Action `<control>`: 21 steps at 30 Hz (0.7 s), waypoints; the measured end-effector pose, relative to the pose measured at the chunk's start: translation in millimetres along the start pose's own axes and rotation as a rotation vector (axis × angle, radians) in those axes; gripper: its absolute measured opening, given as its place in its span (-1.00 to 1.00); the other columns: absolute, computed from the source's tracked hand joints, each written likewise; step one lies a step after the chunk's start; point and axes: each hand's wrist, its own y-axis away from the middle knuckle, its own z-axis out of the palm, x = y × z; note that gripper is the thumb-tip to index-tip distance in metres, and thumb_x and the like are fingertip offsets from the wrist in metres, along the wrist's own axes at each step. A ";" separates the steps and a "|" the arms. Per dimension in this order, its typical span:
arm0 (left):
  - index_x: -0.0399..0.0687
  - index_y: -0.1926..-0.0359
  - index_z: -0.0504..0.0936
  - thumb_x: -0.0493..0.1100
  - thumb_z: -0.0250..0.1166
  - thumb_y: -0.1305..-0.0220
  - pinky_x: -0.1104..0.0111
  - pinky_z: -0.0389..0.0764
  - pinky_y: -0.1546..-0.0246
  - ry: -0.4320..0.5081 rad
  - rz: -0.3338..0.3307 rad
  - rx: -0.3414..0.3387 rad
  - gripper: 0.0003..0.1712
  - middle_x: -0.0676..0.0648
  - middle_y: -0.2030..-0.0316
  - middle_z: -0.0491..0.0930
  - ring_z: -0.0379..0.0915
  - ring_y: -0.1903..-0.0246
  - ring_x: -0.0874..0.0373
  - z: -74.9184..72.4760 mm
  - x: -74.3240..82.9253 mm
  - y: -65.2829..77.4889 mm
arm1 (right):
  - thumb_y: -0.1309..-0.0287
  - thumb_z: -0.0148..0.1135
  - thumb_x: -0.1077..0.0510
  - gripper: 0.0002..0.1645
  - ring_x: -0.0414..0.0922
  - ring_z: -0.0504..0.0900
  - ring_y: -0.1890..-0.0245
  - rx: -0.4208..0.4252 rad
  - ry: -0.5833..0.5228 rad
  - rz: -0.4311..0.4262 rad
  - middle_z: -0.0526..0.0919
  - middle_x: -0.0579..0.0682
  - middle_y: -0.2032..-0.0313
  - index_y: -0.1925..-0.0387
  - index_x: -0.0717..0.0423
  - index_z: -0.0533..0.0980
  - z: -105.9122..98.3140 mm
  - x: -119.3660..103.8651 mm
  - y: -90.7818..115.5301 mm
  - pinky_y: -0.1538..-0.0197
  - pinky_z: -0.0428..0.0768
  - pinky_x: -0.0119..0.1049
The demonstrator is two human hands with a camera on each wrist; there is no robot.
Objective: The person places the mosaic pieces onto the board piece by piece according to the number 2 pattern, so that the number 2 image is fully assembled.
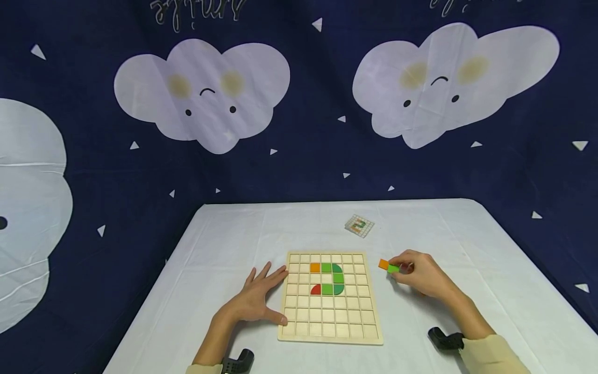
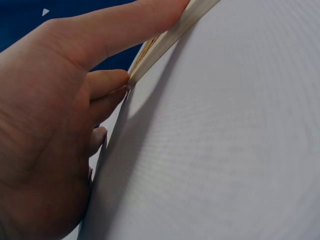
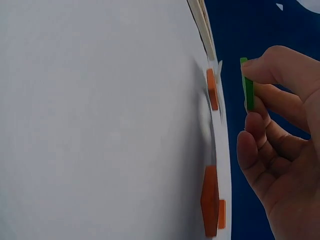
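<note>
A wooden grid board lies on the table, with orange, green and red tiles set in its upper rows. My left hand is spread at its left side, thumb and fingertips touching the edge; the left wrist view shows the thumb over the board's rim. To the right of the board, my right hand pinches a green square tile. The right wrist view shows this green tile held above the table between thumb and fingers. An orange tile appears just left of it.
Behind the board lies a small stack of pattern cards. More orange pieces rest on the table under my right hand. The white-covered table ends at a dark blue curtain with clouds.
</note>
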 end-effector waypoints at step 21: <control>0.10 -0.45 0.21 0.56 0.44 0.47 -0.09 -0.41 -0.35 0.010 0.019 0.003 0.40 0.13 -0.45 0.06 -0.35 -0.46 -0.03 -1.4 0.4 0.5 | 0.07 0.47 0.19 -0.70 -0.20 0.50 0.41 -0.067 -0.054 -0.108 0.60 -0.20 0.37 0.20 0.07 0.69 22.0 -29.5 -18.0 0.38 0.50 -0.38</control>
